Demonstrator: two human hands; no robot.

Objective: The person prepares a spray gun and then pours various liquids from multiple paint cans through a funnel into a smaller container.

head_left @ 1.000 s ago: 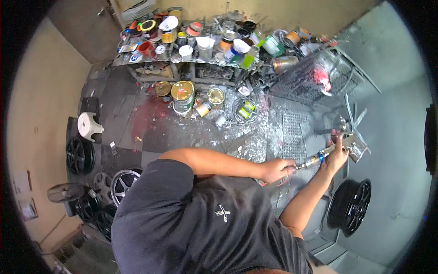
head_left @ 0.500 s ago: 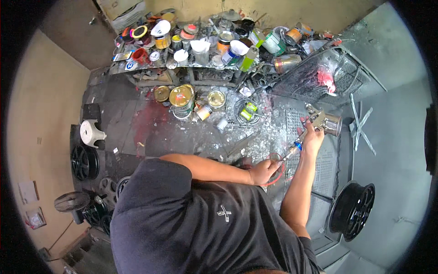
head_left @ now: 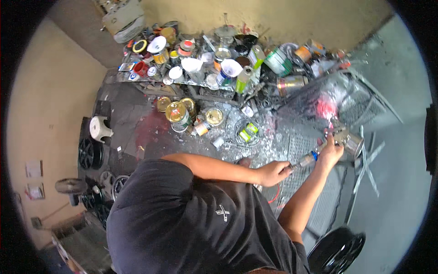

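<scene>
The right hand is gripping the silver spray gun by its handle; nearer and leftward, the left hand is clasping the tail fitting, apparently steadying it.

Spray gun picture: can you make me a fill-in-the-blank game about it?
1. The right hand holds the spray gun, and the band just beside that hand is coloured ____.
2. The white stool stands on the person's ____ side.
3. The wheel at the lower right is coloured ____.

Missing words: blue; left; black.
</scene>
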